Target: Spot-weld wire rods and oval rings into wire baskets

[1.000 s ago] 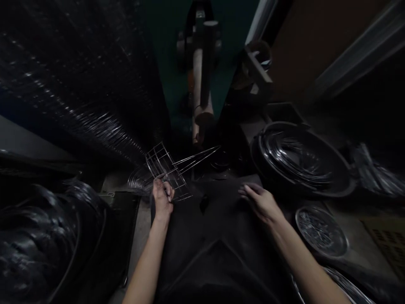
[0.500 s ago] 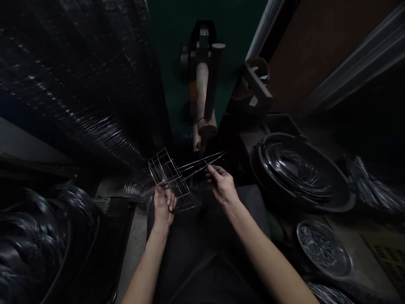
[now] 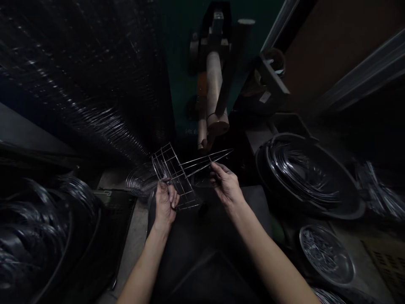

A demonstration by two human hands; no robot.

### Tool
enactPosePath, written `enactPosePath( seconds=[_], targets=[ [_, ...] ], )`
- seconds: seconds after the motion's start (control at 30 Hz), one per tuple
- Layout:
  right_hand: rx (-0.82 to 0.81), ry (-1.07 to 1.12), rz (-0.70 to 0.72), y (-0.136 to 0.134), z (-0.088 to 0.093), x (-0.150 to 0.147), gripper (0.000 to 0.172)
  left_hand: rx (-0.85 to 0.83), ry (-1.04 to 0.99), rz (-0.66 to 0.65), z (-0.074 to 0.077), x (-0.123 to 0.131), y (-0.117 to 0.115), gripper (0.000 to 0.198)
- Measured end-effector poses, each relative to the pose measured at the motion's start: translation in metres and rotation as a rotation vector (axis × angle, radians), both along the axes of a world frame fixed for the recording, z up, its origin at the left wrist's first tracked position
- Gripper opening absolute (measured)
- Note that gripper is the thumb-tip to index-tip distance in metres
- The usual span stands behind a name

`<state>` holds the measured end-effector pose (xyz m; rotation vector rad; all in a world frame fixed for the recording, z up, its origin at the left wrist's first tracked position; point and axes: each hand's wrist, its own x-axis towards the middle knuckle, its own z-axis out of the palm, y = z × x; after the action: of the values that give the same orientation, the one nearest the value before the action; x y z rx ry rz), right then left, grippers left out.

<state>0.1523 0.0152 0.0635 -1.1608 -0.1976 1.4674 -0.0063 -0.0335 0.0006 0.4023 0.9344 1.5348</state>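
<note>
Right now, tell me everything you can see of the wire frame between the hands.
The wire frame looks like thin, shiny metal: an open grid at one end, with long, straight prongs running out to the right and converging. It is held slanted, in front of the dark machine area. The left hand grips it at the grid end; the right hand pinches what looks like a short wire across the prongs. Whether the tip touches anything is unclear.

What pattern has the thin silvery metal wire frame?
The wire frame shows an open grid; head view.
</note>
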Motion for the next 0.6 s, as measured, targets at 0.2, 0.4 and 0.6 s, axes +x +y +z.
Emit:
enactPosePath(
  seconds=[0.2,0.4,0.6],
  targets=[
    [-0.005,-0.021,-0.038,0.005,0.003,-0.004,0.027,-0.022,-0.009,0.011,0.006,0.002,0.003,0.048],
    [0.029,-0.079,-0.019,0.009,0.004,-0.005,0.024,-0.033,0.0,0.016,0.011,0.002,0.007,0.051],
    [-0.013,-0.05,-0.049,0.014,0.008,-0.008,0.025,-0.046,-0.01,-0.005,0.019,-0.002,0.009,0.05]
  ],
)
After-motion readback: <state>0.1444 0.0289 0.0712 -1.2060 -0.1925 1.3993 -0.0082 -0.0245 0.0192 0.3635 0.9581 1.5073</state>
